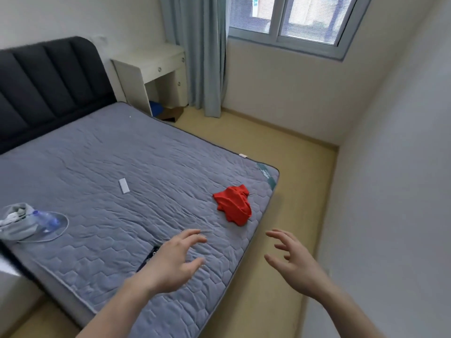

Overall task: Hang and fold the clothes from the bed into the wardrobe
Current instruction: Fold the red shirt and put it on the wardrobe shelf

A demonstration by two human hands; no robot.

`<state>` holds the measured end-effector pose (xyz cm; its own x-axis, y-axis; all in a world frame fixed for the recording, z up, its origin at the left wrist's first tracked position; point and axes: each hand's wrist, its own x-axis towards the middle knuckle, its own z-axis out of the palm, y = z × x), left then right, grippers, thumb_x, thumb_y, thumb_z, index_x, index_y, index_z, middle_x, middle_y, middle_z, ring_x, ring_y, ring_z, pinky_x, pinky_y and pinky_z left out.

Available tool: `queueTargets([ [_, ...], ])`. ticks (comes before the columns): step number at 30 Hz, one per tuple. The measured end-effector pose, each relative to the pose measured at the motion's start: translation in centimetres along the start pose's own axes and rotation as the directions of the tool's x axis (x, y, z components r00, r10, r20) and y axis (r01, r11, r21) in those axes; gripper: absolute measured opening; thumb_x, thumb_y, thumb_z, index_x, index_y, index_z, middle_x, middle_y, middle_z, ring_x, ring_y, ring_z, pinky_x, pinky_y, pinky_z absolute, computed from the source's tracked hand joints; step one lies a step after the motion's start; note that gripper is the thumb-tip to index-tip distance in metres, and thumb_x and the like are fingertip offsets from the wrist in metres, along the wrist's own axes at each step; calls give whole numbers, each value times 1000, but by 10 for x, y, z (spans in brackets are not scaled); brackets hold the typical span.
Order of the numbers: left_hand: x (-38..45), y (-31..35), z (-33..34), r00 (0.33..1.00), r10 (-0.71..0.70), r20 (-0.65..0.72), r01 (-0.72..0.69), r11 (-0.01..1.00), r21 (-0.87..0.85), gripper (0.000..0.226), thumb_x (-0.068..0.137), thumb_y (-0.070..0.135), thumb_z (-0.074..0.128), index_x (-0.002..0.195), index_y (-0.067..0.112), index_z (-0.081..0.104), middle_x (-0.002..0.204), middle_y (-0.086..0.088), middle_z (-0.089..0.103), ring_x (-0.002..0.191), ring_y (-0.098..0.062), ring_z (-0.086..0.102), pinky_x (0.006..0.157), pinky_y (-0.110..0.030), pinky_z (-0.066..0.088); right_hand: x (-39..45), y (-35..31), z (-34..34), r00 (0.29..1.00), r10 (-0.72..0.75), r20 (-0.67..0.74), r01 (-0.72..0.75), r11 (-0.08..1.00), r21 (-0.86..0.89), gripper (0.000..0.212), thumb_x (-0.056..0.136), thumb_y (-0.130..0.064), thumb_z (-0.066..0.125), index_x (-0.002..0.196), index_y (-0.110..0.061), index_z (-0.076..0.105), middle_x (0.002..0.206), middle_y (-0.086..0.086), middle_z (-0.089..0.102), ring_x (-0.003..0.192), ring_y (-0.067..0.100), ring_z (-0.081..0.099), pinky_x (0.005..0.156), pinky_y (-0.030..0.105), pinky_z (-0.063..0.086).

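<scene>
Clothes look nearly cleared: one red garment [233, 206] lies ahead of both empty, spread hands, left [173, 261] and right [291, 258], unfolded.

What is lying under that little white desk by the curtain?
Under the white desk, a blue item and a brown cardboard piece lie on the floor. The bed hides whatever sits further left.

Red garment [233, 206] on grey mattress [122, 154]
</scene>
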<state>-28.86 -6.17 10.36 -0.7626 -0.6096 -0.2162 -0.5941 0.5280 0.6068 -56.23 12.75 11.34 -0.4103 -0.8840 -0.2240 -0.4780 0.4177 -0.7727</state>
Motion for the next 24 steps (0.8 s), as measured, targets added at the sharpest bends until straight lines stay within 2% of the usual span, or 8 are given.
queueTargets([
  [4, 40, -25, -6, 992, -124, -13, 124, 991, -43, 43, 93, 45, 64, 135, 42, 57, 152, 26, 37, 139, 2, 41, 115, -21, 34, 72, 6, -9, 992, -41, 121, 42, 999, -10, 47, 94, -33, 72, 135, -43, 53, 143, -26, 44, 116, -5, 57, 84, 1, 42],
  [8, 97, -53, -4, 975, -223, -10, 222, 974, -56, 39, 94, 42, 64, 130, 47, 52, 149, 26, 37, 137, 0, 43, 111, -19, 33, 145, 13, -21, 979, -40, 202, 51, 997, -50, 46, 94, -37, 71, 134, -48, 52, 142, -31, 41, 118, -7, 54, 85, 0, 41],
  [10, 137, -65, 1, 964, -266, 4, 266, 961, -72, 37, 94, 43, 63, 126, 51, 47, 151, 23, 38, 136, -3, 46, 112, -22, 36, 183, 20, -30, 973, -13, 229, 31, 996, -78, 45, 94, -38, 71, 134, -47, 52, 142, -30, 41, 119, -5, 55, 84, -1, 40],
  [12, 178, -69, 8, 958, -284, 37, 286, 956, -68, 35, 95, 40, 62, 127, 47, 51, 152, 20, 38, 138, -6, 45, 113, -23, 35, 217, 28, -39, 966, 32, 256, -1, 993, -120, 45, 94, -38, 70, 135, -45, 53, 142, -26, 42, 118, -1, 56, 82, 1, 41],
  [15, 241, -63, 8, 957, -283, 64, 287, 956, -58, 41, 96, 37, 60, 138, 35, 55, 154, 17, 37, 139, -8, 45, 113, -25, 35, 267, 41, -53, 955, 67, 288, -13, 983, -185, 46, 95, -39, 69, 137, -41, 53, 142, -23, 42, 120, 5, 57, 85, 8, 44],
  [18, 288, -59, -2, 951, -300, 70, 305, 948, -94, 41, 96, 38, 59, 137, 36, 56, 153, 18, 38, 138, -8, 45, 114, -31, 38, 310, 55, -66, 935, 133, 330, -57, 972, -228, 46, 95, -39, 67, 139, -39, 52, 142, -22, 40, 124, 7, 55, 91, 16, 46],
  [24, 343, -76, -6, 908, -419, 22, 417, 895, -156, 41, 96, 42, 58, 136, 38, 54, 151, 19, 37, 138, -9, 45, 113, -33, 40, 416, 83, -76, 868, 206, 452, -76, 954, -290, 40, 96, -35, 65, 135, -38, 54, 137, -19, 44, 124, 7, 52, 82, 15, 47],
])
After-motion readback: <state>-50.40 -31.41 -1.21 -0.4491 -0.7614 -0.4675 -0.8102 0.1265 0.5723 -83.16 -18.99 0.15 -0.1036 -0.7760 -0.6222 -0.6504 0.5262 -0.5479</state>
